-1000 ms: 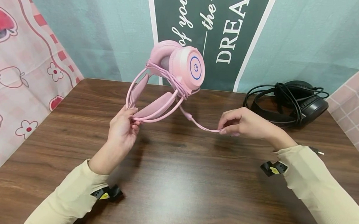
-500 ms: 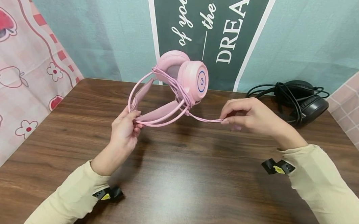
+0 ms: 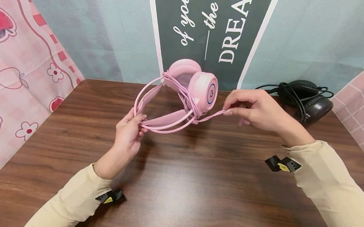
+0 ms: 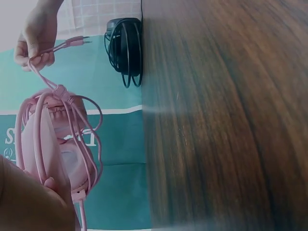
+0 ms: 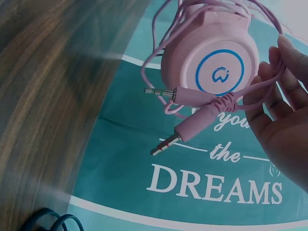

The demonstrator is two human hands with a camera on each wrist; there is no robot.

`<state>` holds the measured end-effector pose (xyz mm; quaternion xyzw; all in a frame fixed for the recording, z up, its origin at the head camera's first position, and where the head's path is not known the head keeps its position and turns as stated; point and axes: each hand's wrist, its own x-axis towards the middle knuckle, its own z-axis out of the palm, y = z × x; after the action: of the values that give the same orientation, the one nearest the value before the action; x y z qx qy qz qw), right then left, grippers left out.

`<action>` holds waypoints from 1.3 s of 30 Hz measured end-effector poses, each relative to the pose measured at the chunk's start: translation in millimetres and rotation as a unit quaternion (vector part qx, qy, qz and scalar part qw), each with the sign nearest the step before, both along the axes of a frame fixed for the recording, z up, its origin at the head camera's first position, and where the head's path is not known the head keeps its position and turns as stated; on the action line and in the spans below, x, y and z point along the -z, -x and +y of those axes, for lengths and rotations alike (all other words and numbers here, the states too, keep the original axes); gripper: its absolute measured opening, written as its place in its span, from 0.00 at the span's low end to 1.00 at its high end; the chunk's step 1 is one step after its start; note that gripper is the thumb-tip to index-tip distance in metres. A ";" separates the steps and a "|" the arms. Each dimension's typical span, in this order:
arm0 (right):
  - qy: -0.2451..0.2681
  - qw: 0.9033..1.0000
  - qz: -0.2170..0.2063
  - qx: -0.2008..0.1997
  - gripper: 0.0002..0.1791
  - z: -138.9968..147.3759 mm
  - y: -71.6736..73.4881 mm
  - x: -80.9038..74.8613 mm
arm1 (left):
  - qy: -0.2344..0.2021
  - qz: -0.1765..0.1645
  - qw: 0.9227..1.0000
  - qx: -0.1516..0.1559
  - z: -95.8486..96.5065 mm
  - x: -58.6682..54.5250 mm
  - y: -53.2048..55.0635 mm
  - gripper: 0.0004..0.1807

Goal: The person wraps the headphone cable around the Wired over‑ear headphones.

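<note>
Pink headphones (image 3: 201, 90) are held above the table, their cable wound around the ear cups. My left hand (image 3: 128, 133) grips the headband (image 3: 164, 121) at its top, and the ear cups point away toward the back wall. To the right, my right hand (image 3: 256, 109) pinches the loose end of the pink cable (image 3: 211, 116) between thumb and fingers. Two metal-tipped audio plugs (image 5: 195, 122) hang beyond those fingers in the right wrist view. A stretch of cable runs from the pinch back to the wound part by the near ear cup.
Black headphones (image 3: 309, 99) with their own wound cable lie at the back right of the wooden table (image 3: 178, 182). Behind stands a teal backdrop (image 3: 111, 38) with lettering. A pink patterned cloth (image 3: 20, 70) borders the left side, and pink tiles (image 3: 361, 105) the right.
The pink headphones have come down and to the right in the left hand. My right hand has risen slightly, still pinching the cable. The black headphones have stayed put.
</note>
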<state>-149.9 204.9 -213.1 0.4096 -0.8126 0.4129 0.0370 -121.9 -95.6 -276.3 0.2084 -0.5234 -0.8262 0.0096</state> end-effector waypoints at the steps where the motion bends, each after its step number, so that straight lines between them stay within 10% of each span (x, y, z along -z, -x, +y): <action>1: 0.001 1.000 -0.002 -0.003 0.10 -0.7 0.4 -0.8 | 0.004 0.002 1.000 0.003 0.3 0.2 -0.2 0.28; 25: -0.068 0.997 -0.005 -0.036 0.13 5.3 11.8 -4.8 | 0.074 0.006 0.995 0.064 8.7 6.7 -6.1 0.30; 39: -0.088 0.994 0.041 0.056 0.07 6.0 14.1 -14.1 | 0.090 0.004 0.991 0.095 13.2 9.7 -6.6 0.31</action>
<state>-164.0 210.9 -199.0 0.3817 -0.8653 0.3199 0.0569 -115.3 -82.4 -286.0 0.1527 -0.6130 -0.7736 -0.0483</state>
